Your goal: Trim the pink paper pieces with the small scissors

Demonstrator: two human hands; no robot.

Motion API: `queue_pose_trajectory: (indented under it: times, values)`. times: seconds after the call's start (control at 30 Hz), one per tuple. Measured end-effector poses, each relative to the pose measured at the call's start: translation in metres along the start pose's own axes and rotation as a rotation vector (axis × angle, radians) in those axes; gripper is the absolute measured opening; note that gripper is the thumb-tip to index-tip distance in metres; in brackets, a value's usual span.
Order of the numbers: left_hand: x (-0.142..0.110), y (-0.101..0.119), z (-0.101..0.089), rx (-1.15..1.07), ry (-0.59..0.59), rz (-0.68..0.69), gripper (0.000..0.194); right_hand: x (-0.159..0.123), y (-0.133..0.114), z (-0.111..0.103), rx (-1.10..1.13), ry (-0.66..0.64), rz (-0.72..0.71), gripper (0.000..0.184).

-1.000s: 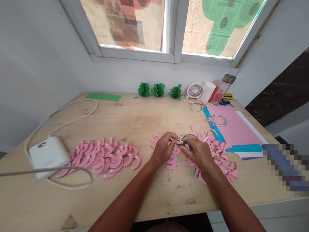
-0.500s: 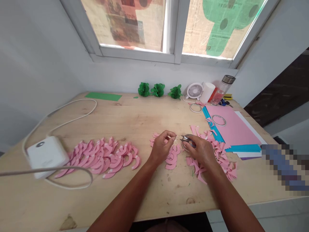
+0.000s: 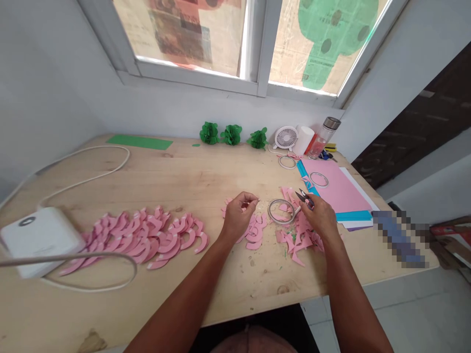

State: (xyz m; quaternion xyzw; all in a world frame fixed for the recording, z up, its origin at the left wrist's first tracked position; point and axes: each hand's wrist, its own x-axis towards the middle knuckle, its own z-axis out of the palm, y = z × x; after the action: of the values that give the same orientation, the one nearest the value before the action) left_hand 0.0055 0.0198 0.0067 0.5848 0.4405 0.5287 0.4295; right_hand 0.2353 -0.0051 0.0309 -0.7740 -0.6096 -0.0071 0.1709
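Note:
My left hand (image 3: 238, 215) is closed in a pinch at the middle of the table; what sits between thumb and fingertip is too small to make out. Below it lies a small group of curved pink paper pieces (image 3: 253, 240). My right hand (image 3: 321, 219) grips small black thread snips (image 3: 303, 197), blades pointing up and left. Between the hands a roll of clear tape (image 3: 270, 211) lies flat beside pink paper scraps (image 3: 302, 238), which spread partly under my right hand. A large overlapping pile of curved pink paper pieces (image 3: 142, 240) is at the left.
A white box-shaped device (image 3: 42, 240) with looping cable stands at the left. Three green paper ornaments (image 3: 231, 135), a small fan (image 3: 286, 138) and a glass bottle (image 3: 324, 138) line the back. Pink paper sheets (image 3: 340, 189) with another tape ring (image 3: 319, 180) lie at the right.
My right hand with the snips has moved right, away from my left hand, uncovering the tape roll. My left hand keeps its pinch. The whole view has shifted slightly.

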Motion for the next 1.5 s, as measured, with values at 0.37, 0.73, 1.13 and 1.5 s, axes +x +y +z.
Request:
queue_pose_trajectory:
  times: [0.37,0.73,1.13,1.5]
  values:
    - [-0.001,-0.002,0.001,-0.124,-0.018,-0.035,0.012,-0.022,0.009,0.012,-0.145,-0.006,0.032,0.031]
    - [-0.004,0.01,0.004,-0.39,-0.15,-0.159,0.011,-0.024,-0.013,0.009,0.224,0.194,-0.166,0.026]
    - [-0.004,0.007,0.003,-0.369,-0.259,-0.145,0.017,-0.029,-0.076,0.013,0.748,-0.076,-0.248,0.021]
    - [-0.003,0.005,0.004,-0.35,-0.291,-0.137,0.014,-0.031,-0.078,0.014,0.709,-0.059,-0.246,0.014]
